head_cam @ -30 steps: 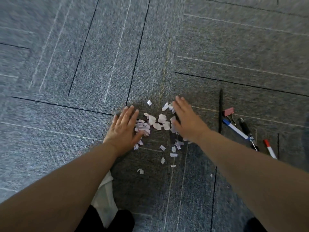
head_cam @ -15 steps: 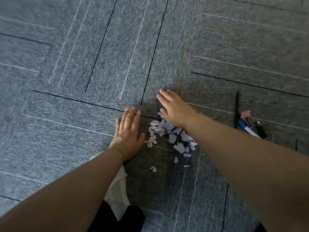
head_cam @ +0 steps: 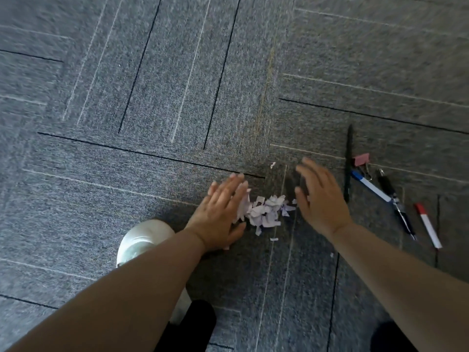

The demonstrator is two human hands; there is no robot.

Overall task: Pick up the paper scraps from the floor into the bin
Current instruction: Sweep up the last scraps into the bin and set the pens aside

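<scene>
A small heap of white paper scraps lies on the grey carpet between my hands. My left hand rests flat on the floor, fingers together, its edge touching the heap's left side. My right hand is open, raised a little and blurred, just to the right of the heap. A stray scrap lies farther off, and two small ones lie nearer me. No bin is in view.
To the right lie a black pen, a pink binder clip, a blue-capped marker, another black pen and a red-capped marker. My white shoe is by my left forearm.
The scattered scraps have been swept together into one tight heap. My right hand pushed across them to the left, then drew back to the right side. The camera has shifted.
</scene>
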